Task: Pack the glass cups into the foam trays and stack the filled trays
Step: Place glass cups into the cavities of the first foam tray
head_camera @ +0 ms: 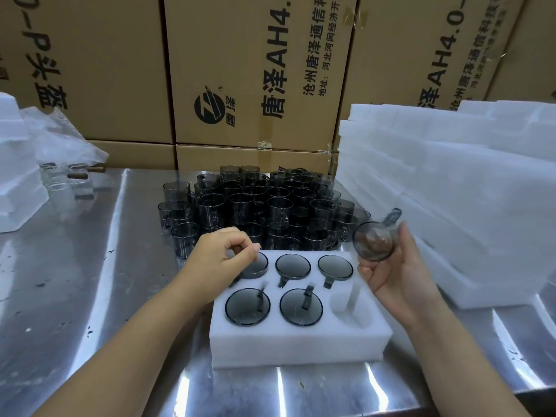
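Note:
A white foam tray (298,344) lies on the steel table in front of me, with several grey glass cups set upside down in its holes. Its near right hole (346,305) holds no cup. My left hand (222,254) hovers over the tray's far left cup (258,266), fingers curled with nothing visibly held. My right hand (394,272) grips one grey handled cup (374,240) tilted on its side, above the tray's right edge. A crowd of loose grey cups (255,206) stands behind the tray.
Stacked empty foam trays (451,191) fill the right side. More foam (15,176), plastic wrap and clear glasses (69,182) sit at far left. Cardboard boxes (255,70) wall the back. The table's front edge is close to me.

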